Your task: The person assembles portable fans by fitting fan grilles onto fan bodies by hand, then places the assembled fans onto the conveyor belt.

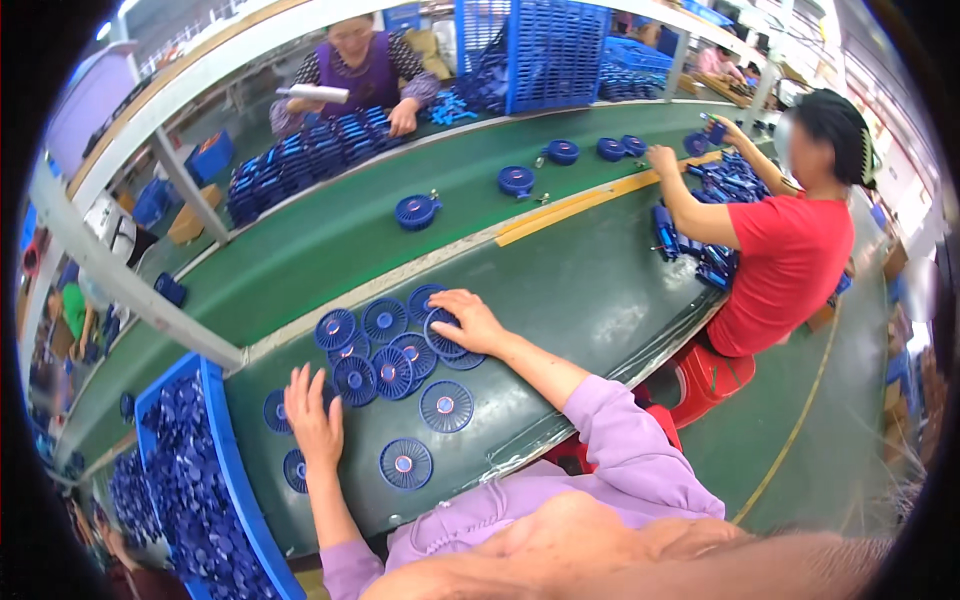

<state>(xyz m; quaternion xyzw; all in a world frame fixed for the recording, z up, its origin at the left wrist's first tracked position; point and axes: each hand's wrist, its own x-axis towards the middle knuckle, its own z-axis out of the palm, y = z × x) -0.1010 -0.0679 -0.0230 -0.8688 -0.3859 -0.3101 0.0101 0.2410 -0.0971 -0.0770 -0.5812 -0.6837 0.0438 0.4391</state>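
Note:
Several dark blue round fan grilles (446, 405) with spokes and a pale, ringed centre lie on the green worktable (580, 310), most of them bunched and overlapping between my hands. My left hand (316, 420) is at the left side of the bunch with its fingers apart, partly over a grille (277, 411). On the far right of the bunch, my right hand (472, 324) rests its outstretched fingers over another grille (443, 335), hiding part of it. A single grille (406, 464) lies apart, close to the table's near edge.
To my left stands a blue crate (225, 440) full of small dark blue parts. Beyond the table a green conveyor belt (330, 250) carries round blue fan housings (415, 211). A co-worker in red (790, 260) sits at right beside piled blue parts; another works across the belt.

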